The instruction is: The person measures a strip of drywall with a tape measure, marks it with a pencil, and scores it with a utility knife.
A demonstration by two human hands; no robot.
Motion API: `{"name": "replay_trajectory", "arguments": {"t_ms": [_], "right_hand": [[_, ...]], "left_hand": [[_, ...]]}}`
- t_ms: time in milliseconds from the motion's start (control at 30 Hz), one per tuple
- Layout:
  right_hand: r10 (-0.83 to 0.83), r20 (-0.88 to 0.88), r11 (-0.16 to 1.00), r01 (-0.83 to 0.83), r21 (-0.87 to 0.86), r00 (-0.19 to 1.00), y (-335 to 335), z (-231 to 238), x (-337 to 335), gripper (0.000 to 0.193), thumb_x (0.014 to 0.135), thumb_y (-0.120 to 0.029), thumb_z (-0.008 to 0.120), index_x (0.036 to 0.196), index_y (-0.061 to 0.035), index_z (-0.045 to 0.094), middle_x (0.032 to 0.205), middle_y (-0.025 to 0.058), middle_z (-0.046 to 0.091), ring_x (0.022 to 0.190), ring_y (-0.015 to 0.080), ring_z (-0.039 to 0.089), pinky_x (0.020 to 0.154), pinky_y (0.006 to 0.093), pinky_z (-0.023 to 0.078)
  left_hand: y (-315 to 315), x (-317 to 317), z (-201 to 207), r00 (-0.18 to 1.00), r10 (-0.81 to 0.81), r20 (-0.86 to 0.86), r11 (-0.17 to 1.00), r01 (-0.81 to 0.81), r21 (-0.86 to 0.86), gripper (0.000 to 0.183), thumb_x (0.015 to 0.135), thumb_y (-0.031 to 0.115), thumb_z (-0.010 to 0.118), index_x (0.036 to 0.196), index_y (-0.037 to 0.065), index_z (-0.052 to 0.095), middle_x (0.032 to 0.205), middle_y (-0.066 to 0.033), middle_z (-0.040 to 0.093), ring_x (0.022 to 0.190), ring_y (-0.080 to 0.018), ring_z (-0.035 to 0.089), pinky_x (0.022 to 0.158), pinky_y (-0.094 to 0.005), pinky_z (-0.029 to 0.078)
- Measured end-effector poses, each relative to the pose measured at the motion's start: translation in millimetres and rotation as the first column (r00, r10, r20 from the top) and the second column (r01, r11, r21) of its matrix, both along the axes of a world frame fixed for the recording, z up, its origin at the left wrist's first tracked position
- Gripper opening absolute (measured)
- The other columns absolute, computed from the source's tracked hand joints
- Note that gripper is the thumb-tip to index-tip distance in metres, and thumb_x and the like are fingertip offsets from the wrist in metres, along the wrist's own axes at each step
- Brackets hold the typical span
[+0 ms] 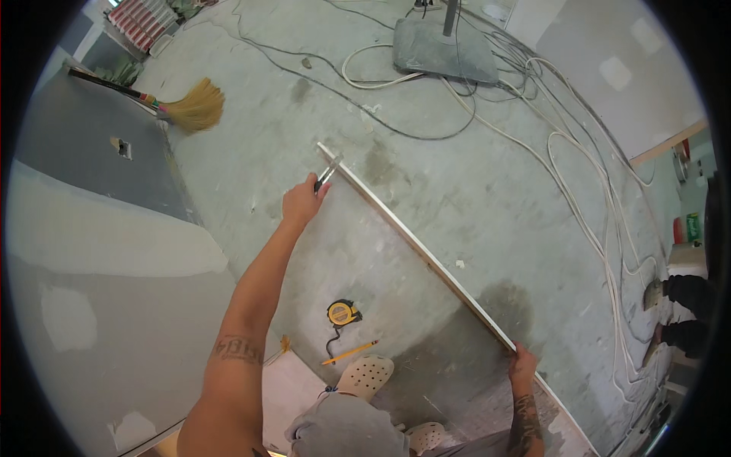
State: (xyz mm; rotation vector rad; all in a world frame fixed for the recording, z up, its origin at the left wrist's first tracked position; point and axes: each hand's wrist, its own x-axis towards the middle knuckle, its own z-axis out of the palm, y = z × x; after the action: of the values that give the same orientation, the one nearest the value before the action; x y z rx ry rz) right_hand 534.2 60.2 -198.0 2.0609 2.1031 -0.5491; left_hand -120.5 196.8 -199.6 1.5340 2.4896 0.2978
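A long, narrow white strip (419,245) with a brownish side runs diagonally from upper middle to lower right. My left hand (302,202) is closed around the black handle of a small hand tool (326,177). The tool's shiny metal end lies against the strip near its far tip; its exact kind is hard to make out. Farther down, my right hand (523,367) grips the strip, fingers wrapped over it. Between my arms, a yellow and black tape measure (343,312) lies on the floor. Closer to my shoe is a yellow pencil (350,352).
A straw broom (194,107) lies by the grey wall panel at left. Cables (560,175) snake across the right side, around a stand's heavy base (445,52). Another person's legs (689,312) are at the right edge. My light clog (367,377) is below the pencil.
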Motion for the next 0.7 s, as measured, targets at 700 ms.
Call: {"name": "replay_trajectory", "arguments": {"t_ms": [700], "right_hand": [[-0.004, -0.12, 0.997, 0.014, 0.082, 0.993, -7.4, -7.1, -6.8, 0.026, 0.085, -0.011, 0.059, 0.11, -0.0162, 0.064, 0.083, 0.0173, 0.067, 0.08, 0.0401, 0.063, 0.07, 0.0479, 0.049]], "left_hand": [[15.1, -11.2, 12.7, 0.993, 0.108, -0.044, 0.992, -0.104, 0.069, 0.044, 0.092, 0.051, 0.051, 0.102, 0.008, 0.055, 0.083, -0.0178, 0.067, 0.077, -0.0392, 0.065, 0.065, -0.0508, 0.049]]}}
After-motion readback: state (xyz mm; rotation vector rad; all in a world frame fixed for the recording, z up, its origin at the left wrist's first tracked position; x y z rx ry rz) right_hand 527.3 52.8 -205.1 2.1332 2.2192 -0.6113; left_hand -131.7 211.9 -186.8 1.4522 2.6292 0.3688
